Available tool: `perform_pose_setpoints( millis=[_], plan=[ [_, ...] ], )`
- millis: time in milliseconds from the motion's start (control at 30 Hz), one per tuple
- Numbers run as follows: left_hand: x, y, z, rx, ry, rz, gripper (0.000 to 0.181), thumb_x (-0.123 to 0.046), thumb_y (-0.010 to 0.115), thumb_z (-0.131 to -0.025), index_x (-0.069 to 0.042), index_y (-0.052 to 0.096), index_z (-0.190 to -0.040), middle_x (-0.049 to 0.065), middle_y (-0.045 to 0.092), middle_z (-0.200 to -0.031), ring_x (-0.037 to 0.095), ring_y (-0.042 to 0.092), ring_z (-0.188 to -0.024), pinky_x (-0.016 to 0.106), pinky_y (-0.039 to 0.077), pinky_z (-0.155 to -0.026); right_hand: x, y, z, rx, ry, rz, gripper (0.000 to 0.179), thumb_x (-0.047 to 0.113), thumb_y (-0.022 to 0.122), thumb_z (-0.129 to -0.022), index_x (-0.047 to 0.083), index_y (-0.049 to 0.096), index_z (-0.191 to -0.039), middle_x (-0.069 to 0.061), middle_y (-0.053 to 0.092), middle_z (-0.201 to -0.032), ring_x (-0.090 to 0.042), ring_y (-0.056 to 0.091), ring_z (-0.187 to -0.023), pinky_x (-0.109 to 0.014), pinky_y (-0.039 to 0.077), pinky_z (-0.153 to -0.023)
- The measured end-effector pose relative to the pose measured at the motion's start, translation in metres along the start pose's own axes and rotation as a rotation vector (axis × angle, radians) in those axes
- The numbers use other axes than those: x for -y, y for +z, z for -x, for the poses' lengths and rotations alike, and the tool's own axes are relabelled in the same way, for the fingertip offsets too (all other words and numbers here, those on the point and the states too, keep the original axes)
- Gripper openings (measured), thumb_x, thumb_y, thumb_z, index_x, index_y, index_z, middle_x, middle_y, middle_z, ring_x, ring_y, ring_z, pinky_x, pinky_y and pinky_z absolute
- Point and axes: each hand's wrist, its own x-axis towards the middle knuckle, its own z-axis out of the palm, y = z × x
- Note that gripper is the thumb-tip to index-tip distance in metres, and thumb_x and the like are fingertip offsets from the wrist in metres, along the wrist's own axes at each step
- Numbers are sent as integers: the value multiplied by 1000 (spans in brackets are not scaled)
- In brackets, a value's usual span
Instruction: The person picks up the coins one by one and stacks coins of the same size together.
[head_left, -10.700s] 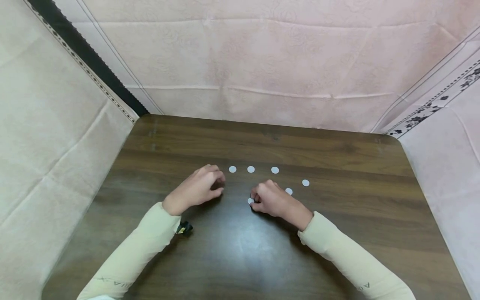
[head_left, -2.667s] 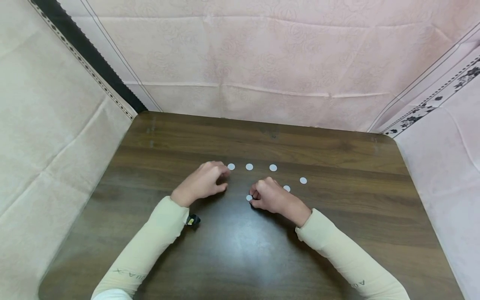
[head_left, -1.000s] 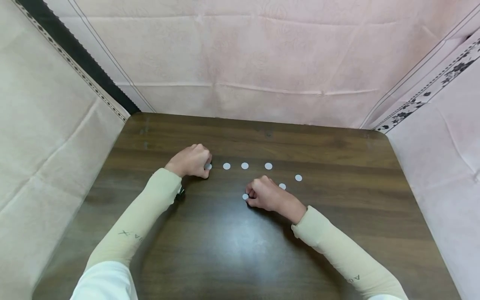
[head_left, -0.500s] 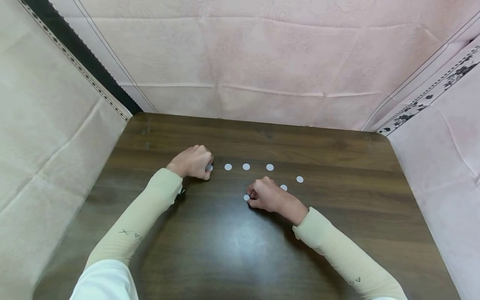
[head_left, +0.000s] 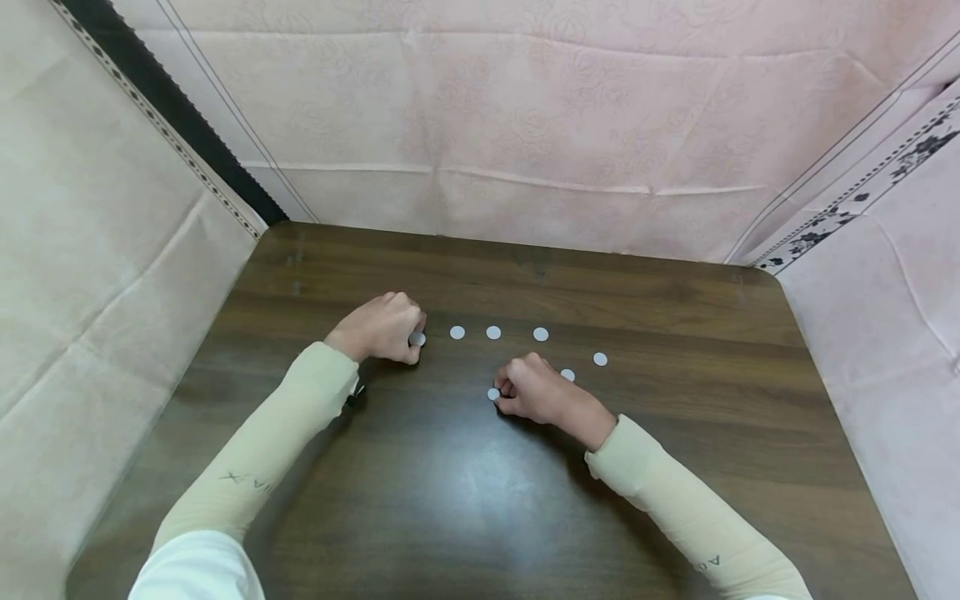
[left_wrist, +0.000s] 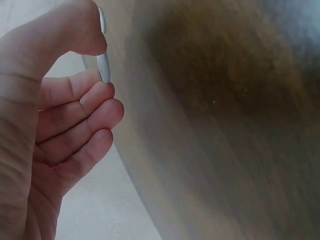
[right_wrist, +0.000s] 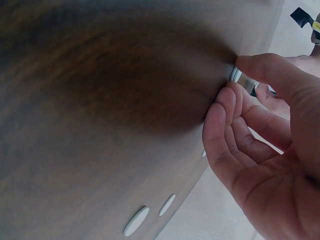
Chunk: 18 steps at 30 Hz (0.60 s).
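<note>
At the left end of a line of small white discs, my left hand (head_left: 386, 327) pinches one flat white disc (head_left: 417, 338) between thumb and fingertips. The left wrist view catches this disc (left_wrist: 103, 67) edge-on below the thumb tip, the other fingers curled beneath. My right hand (head_left: 532, 387), nearer the middle of the table, pinches another white disc (head_left: 493, 394) by its edge. In the right wrist view that disc (right_wrist: 235, 74) sits between thumb and index fingertip, close to the wood. Just behind the right hand lies a third disc (head_left: 567, 375), partly covered by it.
Three white discs, left (head_left: 457, 332), middle (head_left: 493, 332) and right (head_left: 541, 334), lie in a row between and behind the hands. Another disc (head_left: 600, 359) lies farther right. The dark wooden table (head_left: 465, 517) meets pale patterned cloth (head_left: 510, 117) at its back and sides.
Since 2.7 s ago, my left hand has moved left and slightly back, and its loosely parted fingers have closed on a disc. My right hand has kept its place and its disc.
</note>
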Motion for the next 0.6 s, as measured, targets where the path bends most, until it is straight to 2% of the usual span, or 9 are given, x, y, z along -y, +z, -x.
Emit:
perform_pose_setpoints(
  millis=[300, 600],
  plan=[
    [-8, -2, 15, -2, 16, 0, 4, -15, 74, -78, -13, 72, -77, -5, 67, -73, 9, 57, -61, 29, 53, -65, -1, 0, -1, 7, -3, -6, 7, 6, 79, -90, 2, 79, -95, -5, 80, -86, -10, 75, -80, -20, 57, -70],
    [-23, 5, 29, -28, 54, -12, 8, -15, 75, -79, -12, 69, -75, -3, 65, -75, 7, 54, -61, 26, 51, -62, 0, 0, 0, 9, -6, -15, 10, 6, 79, -90, -1, 79, -98, -8, 80, -89, -12, 76, -82, -21, 59, -72]
  ],
)
